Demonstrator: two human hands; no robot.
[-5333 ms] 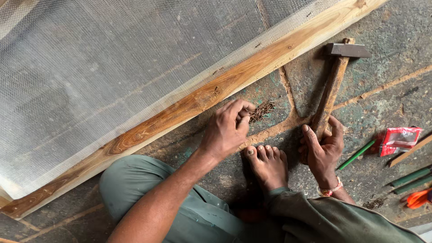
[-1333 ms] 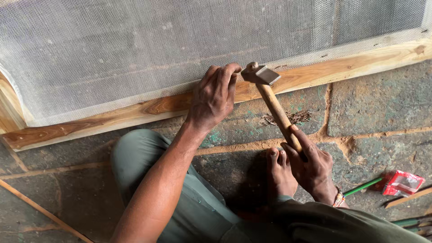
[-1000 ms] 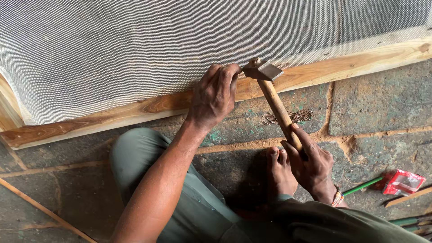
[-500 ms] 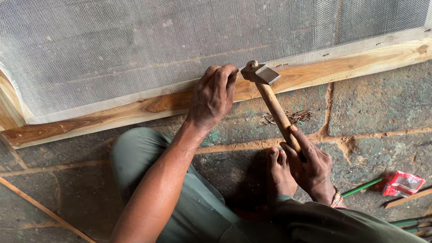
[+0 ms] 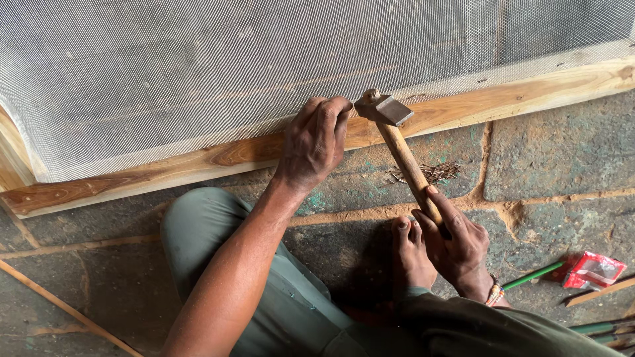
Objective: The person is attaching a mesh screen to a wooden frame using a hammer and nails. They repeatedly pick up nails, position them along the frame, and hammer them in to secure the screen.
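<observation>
My right hand (image 5: 453,241) grips the wooden handle of a hammer (image 5: 402,152). Its metal head rests on the wooden frame (image 5: 218,157), right beside my left fingertips. My left hand (image 5: 315,140) presses down on the frame where the grey wire mesh (image 5: 231,66) meets the wood, fingers pinched together as if holding a small nail, which I cannot make out. My bare foot (image 5: 410,254) lies on the stone floor next to my right hand.
A small heap of nails (image 5: 433,173) lies on the stone floor just below the frame. At the right are a red packet (image 5: 595,269) and green-handled tools (image 5: 532,276). A thin wooden strip (image 5: 59,304) crosses the floor at the lower left.
Over five seconds the view shifted along the frame and the hammer came up from the floor to the frame. In the last second the hammer head has bobbed slightly at the same spot.
</observation>
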